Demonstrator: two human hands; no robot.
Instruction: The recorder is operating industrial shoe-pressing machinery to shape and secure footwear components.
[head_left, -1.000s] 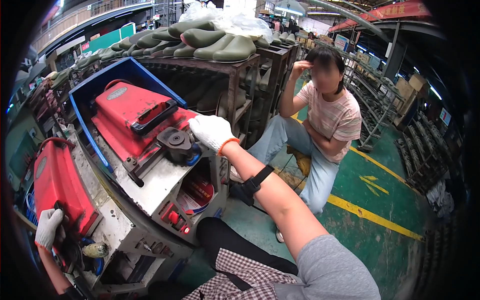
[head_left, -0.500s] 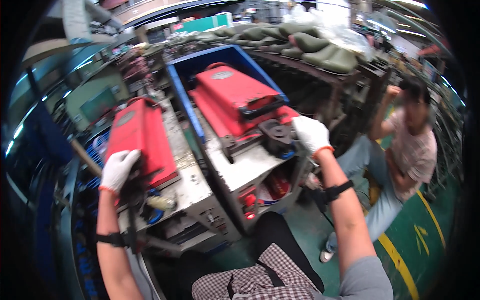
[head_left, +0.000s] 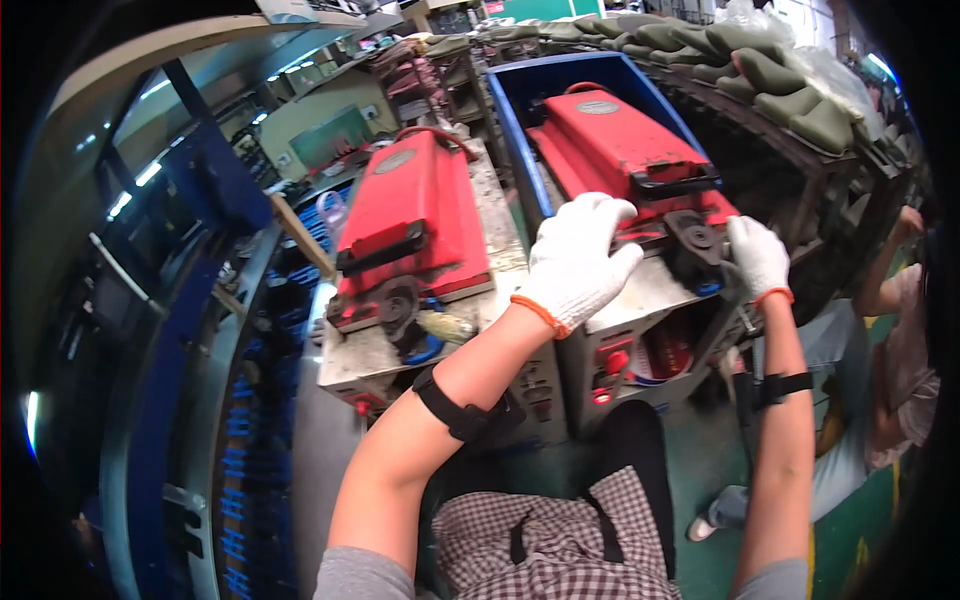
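Note:
Two red metal covers, each with a black front handle, top bench machines side by side. My left hand (head_left: 585, 255), in a white knit glove with an orange cuff, hovers before the right red cover (head_left: 635, 135), fingers spread and nothing in it. At that cover's front right corner is my right hand (head_left: 760, 258), gloved alike. Its fingers are curled together beside the dark round knob (head_left: 697, 238); what they hold is hidden. The left red cover (head_left: 405, 200) stands untouched, with a similar dark knob (head_left: 398, 305) at its front.
A blue bin-like surround (head_left: 505, 120) stands behind the right cover. Olive-green boot-shaped pieces (head_left: 770, 75) lie along a rack at the back right. A seated person (head_left: 905, 350) is close on my right. Blue racking (head_left: 240, 440) stands at my left.
My left hand has left the left cover and moved right, in front of the right one. My right hand stays at the right cover's corner. The view has turned left.

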